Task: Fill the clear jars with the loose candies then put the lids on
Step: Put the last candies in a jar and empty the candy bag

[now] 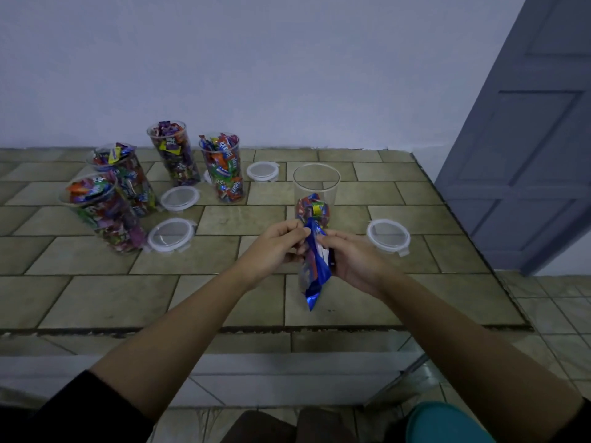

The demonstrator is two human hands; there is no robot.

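At the near middle of the tiled worktop (96,298), both hands hold one blue candy bag (315,270) clear of the surface.

Left hand (281,243): grip pinching the bag's top edge between thumb and fingertips. Right hand (348,257): grip curled round the bag's upper side, opposite the left.

The bag's long axis runs from a low near corner up and away to its top end. That end points toward the part-filled jar (316,183).

That jar stands upright and lidless, directly beyond the bag and just behind the hands. A shallow layer of candies (313,209) lies at its bottom (whether the bag's top is torn open cannot be told). The jar's rim appears higher and farther off than the bag's top. Judgement: the coming move calls for raising the bag and tipping that end forward over the rim. Both hands are about equally near the jar.

One lid (388,235) lies flat to the right, nearer the right hand, and is probably this jar's. Four full jars (174,155) stand lidless at far left, with further lids (171,235) lying among them.
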